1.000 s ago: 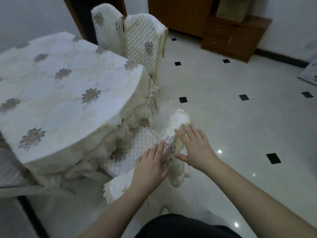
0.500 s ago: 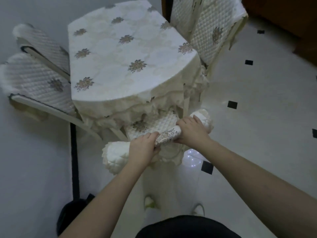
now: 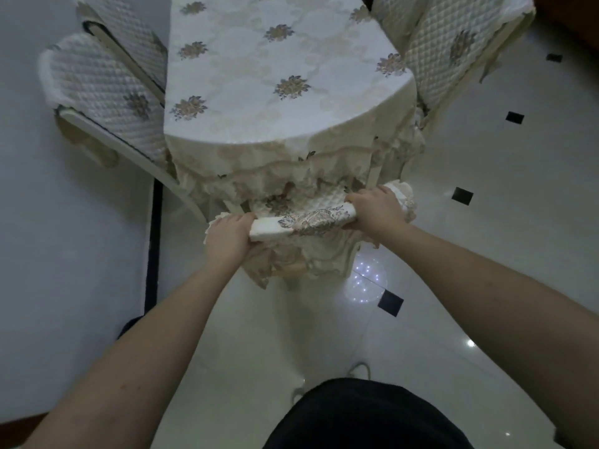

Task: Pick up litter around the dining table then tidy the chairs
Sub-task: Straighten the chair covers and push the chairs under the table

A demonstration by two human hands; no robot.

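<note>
You gripped the chair [image 3: 311, 218] by its top rail at frame centre: your left hand [image 3: 227, 238] curled round the rail's left end, your right hand [image 3: 372, 210] round its right end. The seat sat tucked under the table [image 3: 259, 59], whose cloth hung over it. More chairs stood upper left [image 3: 103, 92] and upper right [image 3: 453, 50].

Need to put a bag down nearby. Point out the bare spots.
Bare patches: the tabletop between the side chairs, and the floor tiles right of the chair both hands grip. Crowded: under the table's near edge, where the left hand and right hand hold the chair back.
</note>
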